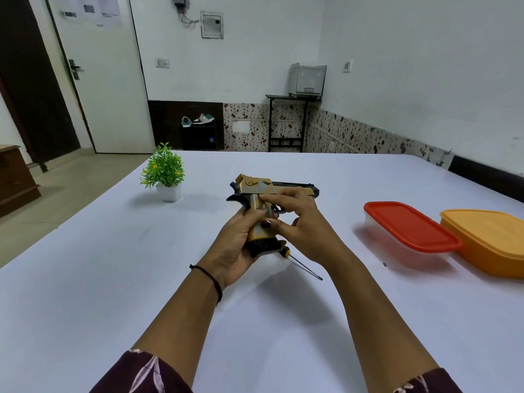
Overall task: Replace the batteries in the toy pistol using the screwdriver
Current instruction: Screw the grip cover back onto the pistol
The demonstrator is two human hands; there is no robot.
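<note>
**Toy pistol: grip being worked, screwdriver waiting**

Toy pistol (256, 188): being held above mid-counter (113, 279), muzzle pointing right.
Left hand (241, 239): fingers clenching the grip.
Right hand (303, 225): fingers pinching at the grip's upper side.
Screwdriver (304, 268): lying unheld just beneath the hands.
Advice: keeping the left hold steady while finding the cover screw.
Room: red-lidded container (411, 226) and orange container (487, 239) are crowding the right, so reaching left is likely safer.
</note>
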